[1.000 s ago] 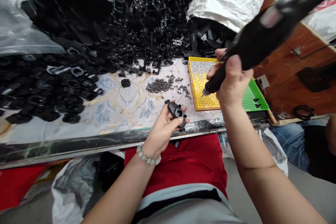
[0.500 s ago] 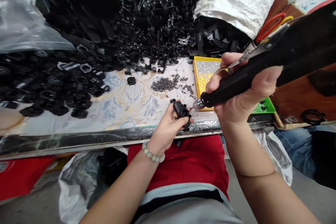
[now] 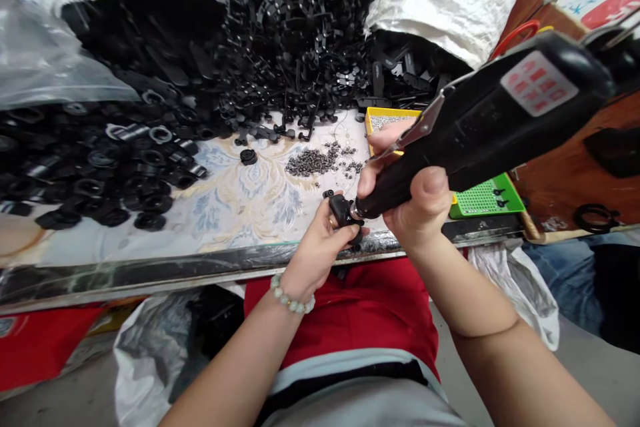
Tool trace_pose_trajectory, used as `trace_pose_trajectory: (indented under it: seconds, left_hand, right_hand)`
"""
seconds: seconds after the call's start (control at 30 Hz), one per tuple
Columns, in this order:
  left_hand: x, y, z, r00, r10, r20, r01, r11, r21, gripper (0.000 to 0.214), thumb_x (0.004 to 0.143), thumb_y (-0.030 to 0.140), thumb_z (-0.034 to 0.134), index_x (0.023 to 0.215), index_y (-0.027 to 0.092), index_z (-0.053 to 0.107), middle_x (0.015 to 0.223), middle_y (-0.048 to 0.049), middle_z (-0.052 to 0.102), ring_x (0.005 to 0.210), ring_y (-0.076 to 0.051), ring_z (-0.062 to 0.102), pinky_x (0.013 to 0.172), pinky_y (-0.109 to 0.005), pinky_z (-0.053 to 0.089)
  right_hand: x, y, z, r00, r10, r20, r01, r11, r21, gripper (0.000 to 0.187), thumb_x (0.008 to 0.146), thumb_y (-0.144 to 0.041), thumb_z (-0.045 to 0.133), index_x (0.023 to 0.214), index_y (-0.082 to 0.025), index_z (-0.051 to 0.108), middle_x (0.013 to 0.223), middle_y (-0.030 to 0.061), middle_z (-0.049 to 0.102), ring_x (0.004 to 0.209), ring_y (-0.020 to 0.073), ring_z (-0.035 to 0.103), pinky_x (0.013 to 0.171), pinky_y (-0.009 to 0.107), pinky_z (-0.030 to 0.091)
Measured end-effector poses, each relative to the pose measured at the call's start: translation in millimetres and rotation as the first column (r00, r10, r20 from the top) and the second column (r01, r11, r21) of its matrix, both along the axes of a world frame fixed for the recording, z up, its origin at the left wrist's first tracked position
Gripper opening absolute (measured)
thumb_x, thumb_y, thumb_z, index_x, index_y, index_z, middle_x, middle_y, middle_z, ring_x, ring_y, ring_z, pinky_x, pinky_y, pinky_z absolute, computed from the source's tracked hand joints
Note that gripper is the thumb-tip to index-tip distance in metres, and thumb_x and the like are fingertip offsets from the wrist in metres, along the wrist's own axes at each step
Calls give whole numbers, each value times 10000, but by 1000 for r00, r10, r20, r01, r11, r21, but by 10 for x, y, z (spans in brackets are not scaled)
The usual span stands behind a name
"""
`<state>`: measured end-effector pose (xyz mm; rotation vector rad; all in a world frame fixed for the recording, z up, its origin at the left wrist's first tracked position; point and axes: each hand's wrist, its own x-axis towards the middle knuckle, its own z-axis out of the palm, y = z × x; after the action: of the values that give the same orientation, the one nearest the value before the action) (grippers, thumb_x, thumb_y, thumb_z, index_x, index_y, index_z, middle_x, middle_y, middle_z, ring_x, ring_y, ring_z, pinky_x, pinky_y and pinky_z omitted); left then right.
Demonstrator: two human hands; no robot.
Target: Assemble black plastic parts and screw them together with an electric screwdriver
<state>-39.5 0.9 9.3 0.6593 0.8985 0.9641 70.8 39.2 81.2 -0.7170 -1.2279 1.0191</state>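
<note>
Left hand (image 3: 316,247): grasps small black plastic housing (image 3: 343,209) at the glossy table edge (image 3: 200,270).
Right hand (image 3: 410,197): clenched around black electric screwdriver (image 3: 480,127), tip on housing.
Yellow screw tray (image 3: 373,121): behind the housing.

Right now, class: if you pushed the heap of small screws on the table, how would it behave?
It would probably scatter, not slide as one: the screws lie loose, with strays spread toward the yellow tray. Each looks tiny and metallic, so likely light, hard and fiddly to pinch.
</note>
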Motion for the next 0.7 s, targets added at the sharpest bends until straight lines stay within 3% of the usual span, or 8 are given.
trace_pose_trajectory:
  seconds: [0.3, 0.5, 0.6, 0.7]
  left_hand:
    - [31, 8, 55, 999, 29, 20, -28, 999, -20, 561, 702, 148, 654, 1204, 255, 428, 1084, -4, 585, 978, -149, 579, 798, -248, 492]
    - [82, -14, 32, 997, 76, -31, -72, 992, 101, 400, 712, 143, 632, 1068, 216, 465, 954, 1, 588, 910, -140, 580, 829, -255, 480]
    - [133, -33, 7, 987, 94, -129, -82, 992, 99, 332, 725, 164, 590, 1038, 214, 491, 891, -8, 608, 806, -156, 605, 769, -289, 503]
    - [-48, -84, 16, 942, 69, -327, -18, 988, 155, 299, 768, 175, 491, 1050, 209, 585, 926, -40, 653, 842, -199, 627, 830, -351, 499]
  right_hand:
    - [21, -18, -125, 999, 52, -6, -52, 999, 13, 437, 677, -630, 611, 854, -231, 603, 624, -20, 576, 516, 133, 601, 495, 287, 536]
    - [50, 13, -335, 995, 103, -15, -102, 993, 56, 478, 661, -653, 603, 863, -221, 624, 642, 1, 591, 489, 133, 574, 429, 273, 492]
    - [53, -13, -188, 990, 137, -17, -135, 985, 106, 491, 652, -649, 609, 914, -235, 651, 633, -3, 587, 467, 133, 561, 374, 258, 456]
    - [112, -69, 148, 997, 58, -52, -50, 987, 150, 345, 695, -566, 622, 848, -261, 676, 695, 12, 603, 473, 140, 568, 356, 273, 462]
